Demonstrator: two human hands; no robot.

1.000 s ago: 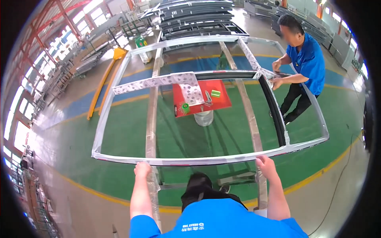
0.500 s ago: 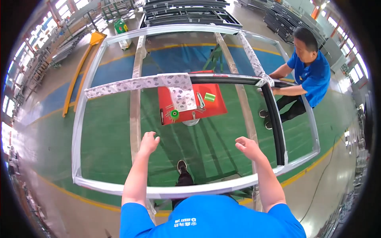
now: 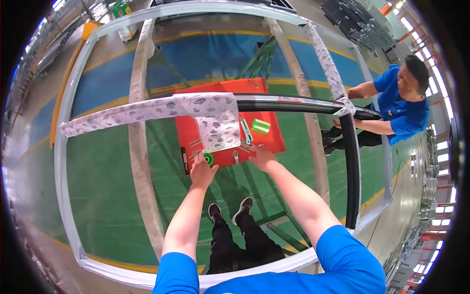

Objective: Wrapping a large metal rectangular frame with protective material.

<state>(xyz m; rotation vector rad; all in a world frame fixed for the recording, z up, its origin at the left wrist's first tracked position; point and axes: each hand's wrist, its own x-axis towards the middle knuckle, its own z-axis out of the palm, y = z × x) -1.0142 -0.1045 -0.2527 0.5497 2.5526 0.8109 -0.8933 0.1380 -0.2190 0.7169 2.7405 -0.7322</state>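
Note:
My left hand (image 3: 201, 169) reaches to the front edge of a red tray (image 3: 272, 141), its fingers beside a small green roll (image 3: 209, 158) and a black strip (image 3: 184, 160). My right hand (image 3: 262, 156) lies at the same edge, by several small metal tools (image 3: 244, 147). Neither hand grips anything. A green cylinder (image 3: 260, 126) and a patterned paper sheet (image 3: 219, 128) lie on the tray. Around me runs a large film-wrapped metal frame (image 3: 61, 161). A black bar (image 3: 293, 104) and a paper-wrapped bar (image 3: 132, 111) cross above the tray.
A co-worker in a blue shirt (image 3: 402, 110) crouches at the right and holds the corner of the black bar (image 3: 348, 171). Below is a green and blue floor (image 3: 105, 196). A yellow beam (image 3: 66, 83) lies at the left, and stacked metal profiles (image 3: 362, 24) at the back.
My hands have let go of the frame's near rail and moved forward through it to the red tray. The view has moved closer to the tray.

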